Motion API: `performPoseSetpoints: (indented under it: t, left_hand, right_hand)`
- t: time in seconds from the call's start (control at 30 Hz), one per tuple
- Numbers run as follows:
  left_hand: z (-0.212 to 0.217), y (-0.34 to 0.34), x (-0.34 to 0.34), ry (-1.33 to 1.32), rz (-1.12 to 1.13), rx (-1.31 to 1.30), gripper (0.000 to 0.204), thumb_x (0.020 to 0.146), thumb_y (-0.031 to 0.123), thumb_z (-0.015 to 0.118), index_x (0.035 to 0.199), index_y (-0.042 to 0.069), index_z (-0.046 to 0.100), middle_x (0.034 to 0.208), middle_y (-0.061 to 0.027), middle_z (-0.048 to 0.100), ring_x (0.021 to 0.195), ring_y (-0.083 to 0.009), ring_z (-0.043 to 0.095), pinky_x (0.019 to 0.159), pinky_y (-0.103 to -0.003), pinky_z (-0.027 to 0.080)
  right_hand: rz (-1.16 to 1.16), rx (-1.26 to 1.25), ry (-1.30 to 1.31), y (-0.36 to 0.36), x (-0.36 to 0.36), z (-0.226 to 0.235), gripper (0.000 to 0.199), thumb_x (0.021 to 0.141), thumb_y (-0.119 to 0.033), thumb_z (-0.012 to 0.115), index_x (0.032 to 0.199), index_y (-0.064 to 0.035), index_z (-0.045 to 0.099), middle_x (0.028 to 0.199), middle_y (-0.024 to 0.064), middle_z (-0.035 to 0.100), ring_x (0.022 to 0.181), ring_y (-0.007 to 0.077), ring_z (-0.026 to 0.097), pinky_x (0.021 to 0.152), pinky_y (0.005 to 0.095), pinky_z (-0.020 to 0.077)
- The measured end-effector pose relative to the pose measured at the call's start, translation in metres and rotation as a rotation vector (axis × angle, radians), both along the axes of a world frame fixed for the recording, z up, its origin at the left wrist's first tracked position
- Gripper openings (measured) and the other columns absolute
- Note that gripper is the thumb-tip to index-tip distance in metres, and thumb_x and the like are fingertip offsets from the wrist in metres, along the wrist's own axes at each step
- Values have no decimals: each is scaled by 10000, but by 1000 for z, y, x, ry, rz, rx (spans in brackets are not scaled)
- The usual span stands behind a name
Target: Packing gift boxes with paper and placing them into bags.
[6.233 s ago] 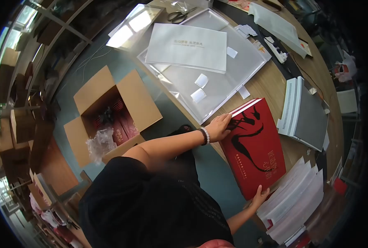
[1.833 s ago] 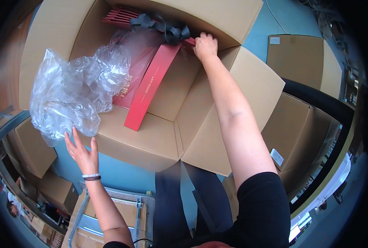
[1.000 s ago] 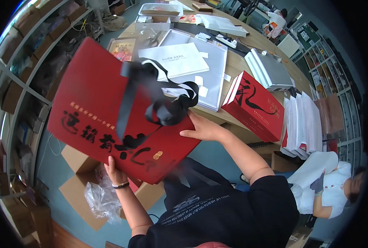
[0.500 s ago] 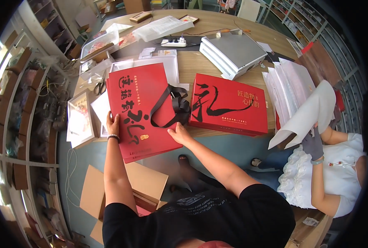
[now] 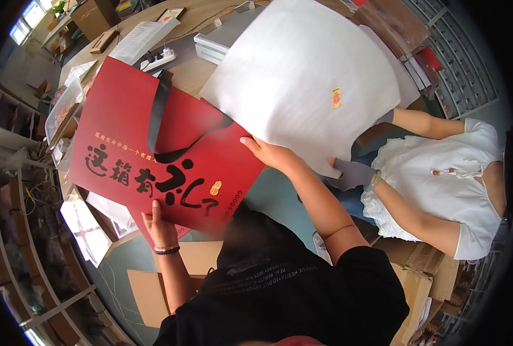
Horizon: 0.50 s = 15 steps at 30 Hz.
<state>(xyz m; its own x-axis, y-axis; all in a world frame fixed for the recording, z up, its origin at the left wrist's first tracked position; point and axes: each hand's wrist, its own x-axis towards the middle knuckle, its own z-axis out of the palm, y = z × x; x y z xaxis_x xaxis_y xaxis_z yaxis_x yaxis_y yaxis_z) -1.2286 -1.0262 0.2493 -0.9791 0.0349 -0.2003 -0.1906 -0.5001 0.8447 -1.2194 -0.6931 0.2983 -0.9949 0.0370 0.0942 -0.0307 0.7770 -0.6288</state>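
Note:
Both my hands hold a flat red gift bag (image 5: 112, 104) with black lettering and a black ribbon handle (image 5: 159, 109), tilted over the table. My left hand (image 5: 160, 229) is closed on its lower edge, thumb on the front. My right hand (image 5: 269, 154) grips its right edge, the other fingers hidden behind. Another red layer shows under the lower edge; how many bags there are I cannot tell. Just beyond my right hand, a co-worker's grey-gloved hands (image 5: 351, 174) hold a large white sheet (image 5: 291, 75) with a small yellow-red sticker.
A grey-and-white device (image 5: 210, 49) and a white power strip (image 5: 159, 59) lie on the table (image 5: 190, 81). An open cardboard box (image 5: 147, 294) stands below on the floor. Shelves line the left side and far right. The co-worker's arms are close on my right.
My hands have raised and turned the red bag, and my view has shifted right. The co-worker's white sheet has spread out and moved left, and the red gift box is now out of sight.

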Motion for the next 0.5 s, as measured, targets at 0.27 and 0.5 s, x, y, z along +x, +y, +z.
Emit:
performPoseSetpoints:
  t: [0.27, 0.5]
  left_hand:
    - [1, -94, 29, 17, 25, 24, 416, 913, 149, 490, 1301, 43, 385, 1227, -140, 509, 1074, -274, 541, 898, -435, 482]
    - [-35, -63, 8, -74, 25, 350, 309, 900, 178, 550, 1194, 94, 506, 1170, -60, 562, 1060, -203, 538, 946, -402, 427]
  right_hand:
    - [-53, -82, 67, -69, 47, -5, 608, 862, -293, 558, 1346, -15, 317, 1161, 226, 463, 971, 371, 553, 825, 411, 476]
    - [-230, -1164, -477, 2, 67, -22, 574, 921, -462, 435, 1294, -26, 423, 1236, 123, 500, 1060, 229, 527, 886, 297, 428]
